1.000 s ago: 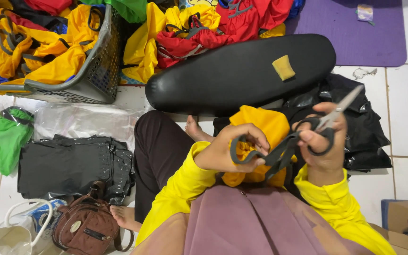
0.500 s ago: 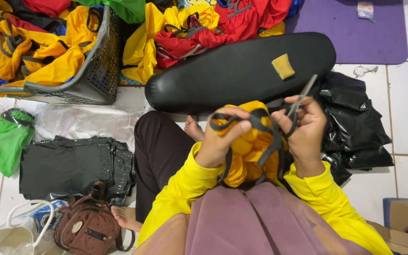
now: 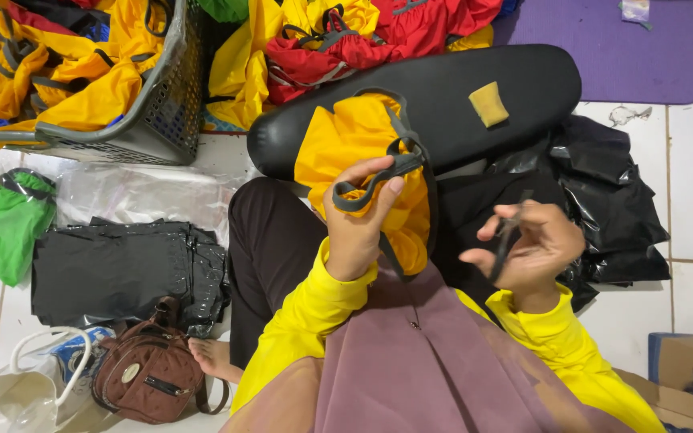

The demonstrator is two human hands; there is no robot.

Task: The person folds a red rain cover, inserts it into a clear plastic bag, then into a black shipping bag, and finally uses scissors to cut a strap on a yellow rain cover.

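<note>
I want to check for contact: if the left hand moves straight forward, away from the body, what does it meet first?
Probably the yellow bag that the left hand lifts by its grey strap; beyond it, the black board. Depth is unclear.

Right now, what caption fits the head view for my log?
Seated person's left hand lifts a yellow bag by its grey strap; right hand holds scissors beside it.

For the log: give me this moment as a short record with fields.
left hand: left hand raised, fingers pinching a looped grey strap
strap belongs to: yellow fabric bag held over the lap
right hand: right hand holding dark scissors, blurred, apart from the strap
behind bag: long black cushion with a yellow patch
left side: grey basket of yellow bags; folded black bags; brown handbag
</note>
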